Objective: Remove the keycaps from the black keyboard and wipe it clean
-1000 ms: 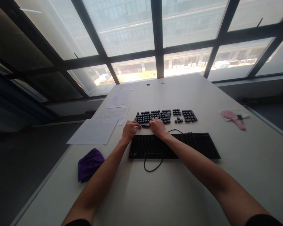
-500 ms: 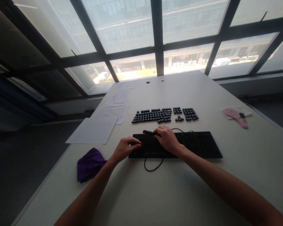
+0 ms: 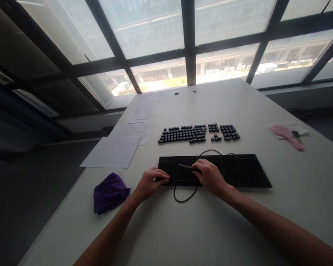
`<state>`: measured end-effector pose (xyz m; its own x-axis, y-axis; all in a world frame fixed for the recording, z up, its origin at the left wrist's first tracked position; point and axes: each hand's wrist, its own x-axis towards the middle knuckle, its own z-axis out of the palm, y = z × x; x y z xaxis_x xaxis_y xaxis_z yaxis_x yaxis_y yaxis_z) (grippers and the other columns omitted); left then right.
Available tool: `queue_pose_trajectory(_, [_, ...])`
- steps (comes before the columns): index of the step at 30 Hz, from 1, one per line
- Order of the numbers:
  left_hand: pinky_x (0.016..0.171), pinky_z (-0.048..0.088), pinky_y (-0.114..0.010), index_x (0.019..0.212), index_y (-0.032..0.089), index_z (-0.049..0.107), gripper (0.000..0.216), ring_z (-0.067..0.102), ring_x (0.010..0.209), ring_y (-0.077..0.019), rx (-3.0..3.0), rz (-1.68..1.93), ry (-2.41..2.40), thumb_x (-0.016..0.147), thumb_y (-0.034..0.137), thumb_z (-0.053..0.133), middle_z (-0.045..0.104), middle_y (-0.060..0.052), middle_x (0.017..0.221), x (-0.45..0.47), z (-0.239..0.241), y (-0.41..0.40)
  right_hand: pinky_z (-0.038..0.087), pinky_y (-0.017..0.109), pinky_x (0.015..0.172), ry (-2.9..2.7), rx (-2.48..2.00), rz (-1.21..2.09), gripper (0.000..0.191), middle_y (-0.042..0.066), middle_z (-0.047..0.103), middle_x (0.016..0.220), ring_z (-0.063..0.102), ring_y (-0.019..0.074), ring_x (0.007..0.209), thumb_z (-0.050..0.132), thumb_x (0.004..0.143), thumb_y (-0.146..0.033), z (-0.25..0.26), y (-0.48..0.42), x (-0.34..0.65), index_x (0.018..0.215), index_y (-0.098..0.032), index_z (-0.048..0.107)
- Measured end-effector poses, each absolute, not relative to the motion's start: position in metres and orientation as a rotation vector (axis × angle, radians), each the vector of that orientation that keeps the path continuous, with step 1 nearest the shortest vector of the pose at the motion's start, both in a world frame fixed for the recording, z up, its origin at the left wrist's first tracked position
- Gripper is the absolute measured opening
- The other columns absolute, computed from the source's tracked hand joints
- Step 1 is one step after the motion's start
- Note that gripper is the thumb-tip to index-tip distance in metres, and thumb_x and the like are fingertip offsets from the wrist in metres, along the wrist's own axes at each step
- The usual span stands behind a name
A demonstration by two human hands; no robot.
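A black keyboard base (image 3: 244, 173) with its keycaps off lies across the white table. My left hand (image 3: 151, 181) is closed at the base's left end, thumb and fingers pinched together on the edge. Above the middle of the base, my right hand (image 3: 209, 175) is wrapped round a dark, slender stick-like tool (image 3: 185, 167); its end points left and its kind is hard to make out. A black cable (image 3: 183, 201) loops out in front of the base. Behind it, several black keycaps (image 3: 183, 135) stand in keyboard layout.
A crumpled purple cloth (image 3: 110, 194) lies left of my left hand. Printed papers (image 3: 111, 152) run along the table's left side. At the right are a pink hairbrush-shaped thing (image 3: 287, 136) and a small dark item (image 3: 295, 133) on a wrapper. Windows rise behind the table.
My right hand has moved slightly down and right with the dark tool, toward the front of the keyboard base. My left hand has shifted a little lower at the left end. The view has turned slightly.
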<state>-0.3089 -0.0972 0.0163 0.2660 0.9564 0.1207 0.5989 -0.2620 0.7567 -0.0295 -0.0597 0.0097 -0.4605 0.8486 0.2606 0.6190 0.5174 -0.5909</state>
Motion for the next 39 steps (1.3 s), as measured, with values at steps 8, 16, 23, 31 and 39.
queue_pose_trajectory(8, [0.076,0.052,-0.033,0.085,0.023,0.076,0.007,0.06,0.085,-0.0179,2.268,0.844,1.279,0.087,0.022,0.07,0.074,-0.004,0.091,-0.306,0.013,-0.106,0.048,0.032,0.079,-2.216,-1.179,0.554,0.011,0.005,0.067,0.092,0.061,0.0208,0.088,0.068,0.086,-0.011,0.005,-0.06,-0.029,0.094,-0.019,0.068])
queue_pose_trajectory(16, [0.075,0.052,-0.031,0.09,0.023,0.075,0.011,0.058,0.085,-0.0172,2.451,0.824,1.242,0.089,0.017,0.066,0.073,-0.004,0.09,-0.306,0.012,-0.108,0.049,0.032,0.079,-2.212,-1.107,0.598,0.013,0.005,0.067,0.091,0.06,0.0207,0.088,0.067,0.085,-0.008,0.01,-0.064,-0.029,0.092,-0.019,0.069])
queue_pose_trajectory(23, [0.078,0.052,-0.033,0.086,0.024,0.076,0.012,0.056,0.091,-0.0194,2.423,0.854,1.317,0.091,0.024,0.064,0.068,-0.007,0.096,-0.306,0.01,-0.111,0.05,0.033,0.081,-2.171,-1.064,0.732,0.013,0.005,0.069,0.092,0.062,0.0203,0.088,0.065,0.088,-0.011,0.012,-0.072,-0.03,0.093,-0.02,0.072])
queue_pose_trajectory(31, [0.086,0.051,-0.037,0.11,0.024,0.073,0.021,0.058,0.096,-0.0209,2.238,0.952,1.348,0.091,0.026,0.064,0.071,-0.007,0.103,-0.283,0.01,-0.109,0.05,0.032,0.081,-2.203,-1.034,0.858,0.013,0.005,0.072,0.088,0.065,0.0203,0.087,0.068,0.084,-0.01,0.016,-0.073,-0.035,0.09,-0.02,0.075])
queue_pose_trajectory(39, [0.08,0.052,-0.035,0.102,0.025,0.077,0.016,0.058,0.089,-0.0205,2.209,0.922,1.326,0.091,0.027,0.065,0.073,-0.006,0.095,-0.278,0.003,-0.105,0.05,0.03,0.081,-2.201,-0.999,0.839,0.009,0.005,0.071,0.09,0.065,0.0192,0.088,0.069,0.085,-0.013,0.011,-0.071,-0.034,0.088,-0.019,0.075])
